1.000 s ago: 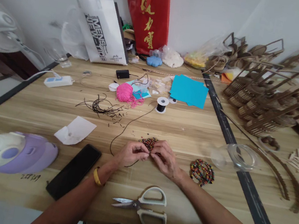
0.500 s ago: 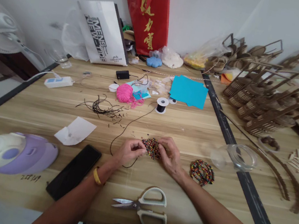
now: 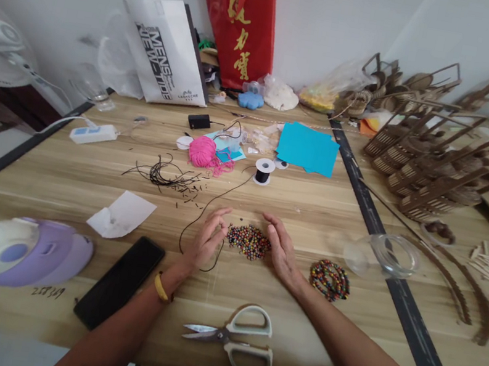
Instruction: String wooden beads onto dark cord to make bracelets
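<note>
A loose pile of small multicoloured beads [image 3: 249, 241] lies on the wooden table between my hands. At its left edge is my left hand [image 3: 207, 240], thumb and forefinger pinched on the end of a thin black cord [image 3: 182, 236]. That cord curves under the hand and back to a white spool [image 3: 265, 166] of black cord. On the other side my right hand [image 3: 282, 253] lies open, fingers stretched along the pile and nothing held. Right of it rests a coil of strung beads [image 3: 330, 280]. Scissors [image 3: 226, 335] with pale handles lie slightly apart, nearest my body.
A black phone [image 3: 119, 282] and a white-and-purple device [image 3: 21, 253] are at left. Behind them lie white paper [image 3: 123, 214], black cord scraps [image 3: 166, 173] and pink yarn [image 3: 203, 152]. Blue sheets [image 3: 307, 148] lie farther back. Small woven baskets [image 3: 429, 170] and a clear tape roll [image 3: 394, 256] are at right.
My hands have drawn apart, uncovering more of the bead pile, which looks more spread out. The right fingers have straightened and moved off the beads.
</note>
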`<state>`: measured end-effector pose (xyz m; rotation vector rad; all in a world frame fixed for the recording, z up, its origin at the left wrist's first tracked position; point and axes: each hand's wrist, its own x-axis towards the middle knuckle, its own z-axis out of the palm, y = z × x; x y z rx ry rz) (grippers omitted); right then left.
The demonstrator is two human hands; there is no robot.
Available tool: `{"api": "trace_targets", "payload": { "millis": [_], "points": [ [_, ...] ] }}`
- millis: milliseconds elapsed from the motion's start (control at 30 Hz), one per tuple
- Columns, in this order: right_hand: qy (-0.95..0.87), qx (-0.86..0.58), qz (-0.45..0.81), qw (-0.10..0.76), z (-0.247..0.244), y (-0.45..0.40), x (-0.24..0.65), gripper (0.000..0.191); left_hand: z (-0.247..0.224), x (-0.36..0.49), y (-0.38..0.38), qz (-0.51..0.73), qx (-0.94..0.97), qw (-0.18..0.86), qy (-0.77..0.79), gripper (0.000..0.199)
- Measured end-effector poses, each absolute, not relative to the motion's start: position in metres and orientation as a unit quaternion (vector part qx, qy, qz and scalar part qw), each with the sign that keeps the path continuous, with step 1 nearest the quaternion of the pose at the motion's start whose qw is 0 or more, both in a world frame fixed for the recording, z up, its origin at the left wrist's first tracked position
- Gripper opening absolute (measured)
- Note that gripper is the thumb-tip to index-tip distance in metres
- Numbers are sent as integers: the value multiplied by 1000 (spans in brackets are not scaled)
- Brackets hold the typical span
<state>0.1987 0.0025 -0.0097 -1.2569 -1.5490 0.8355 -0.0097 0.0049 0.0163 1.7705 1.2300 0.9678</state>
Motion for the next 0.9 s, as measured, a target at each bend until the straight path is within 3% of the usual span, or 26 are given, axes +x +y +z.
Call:
{"api": "trace_targets", "payload": {
  "millis": [467,900],
  "points": [
    [-803,-444,220,332,-26,2,189,59,-5,-1,10,202,848,248,422,26],
    [-811,-410,240,341,-24,0,190,62,4,9,2,212,870,265,357,43]
  ]
}}
